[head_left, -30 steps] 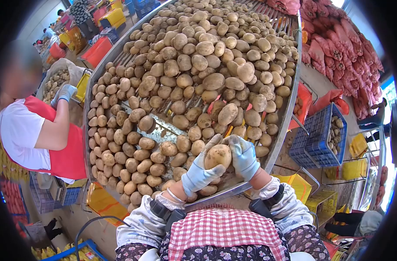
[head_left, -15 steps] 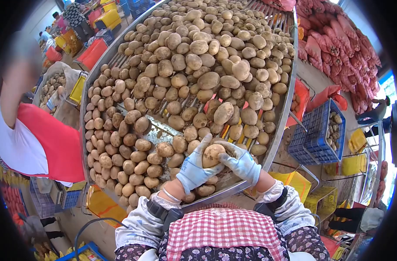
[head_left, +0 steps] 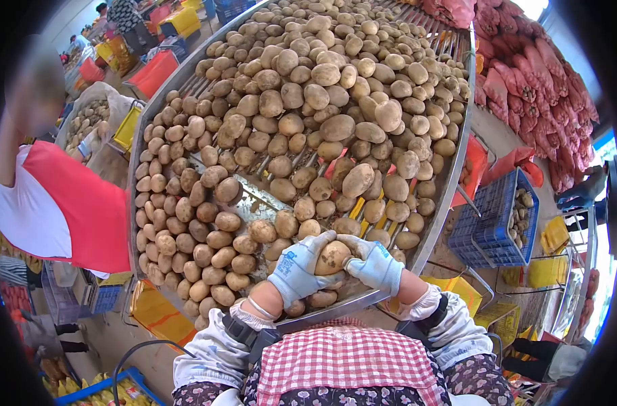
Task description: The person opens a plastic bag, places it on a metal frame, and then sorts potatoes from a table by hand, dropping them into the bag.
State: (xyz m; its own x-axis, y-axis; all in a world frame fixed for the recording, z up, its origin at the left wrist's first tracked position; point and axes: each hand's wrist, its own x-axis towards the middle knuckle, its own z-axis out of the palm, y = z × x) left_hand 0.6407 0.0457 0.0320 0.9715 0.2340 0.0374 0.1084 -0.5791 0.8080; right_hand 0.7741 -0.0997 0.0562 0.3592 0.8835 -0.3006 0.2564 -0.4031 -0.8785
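Observation:
Both hands wear pale blue-white gloves and hold one potato (head_left: 333, 258) between them over the near edge of the sorting table. My left hand (head_left: 299, 268) wraps its left side, thumb along the top. From the right, my right hand (head_left: 374, 263) grips the same potato with its fingers and thumb. The potato is round and tan with brown dirt patches. More potatoes (head_left: 233, 240) lie loose just left of my left hand. Beyond them, a large heap of potatoes (head_left: 308, 88) covers the metal rollers.
A metal rim (head_left: 450, 196) borders the sorting table. At the right stand a blue crate (head_left: 488, 220) with potatoes and stacked red mesh sacks (head_left: 532, 88). A person in a red apron (head_left: 78, 206) stands at the left. Orange-yellow bags (head_left: 161, 312) hang below the table.
The potato has been turned slightly in my hands, which have moved a little downward. The camera view has shifted slightly, so the table appears farther right and lower.

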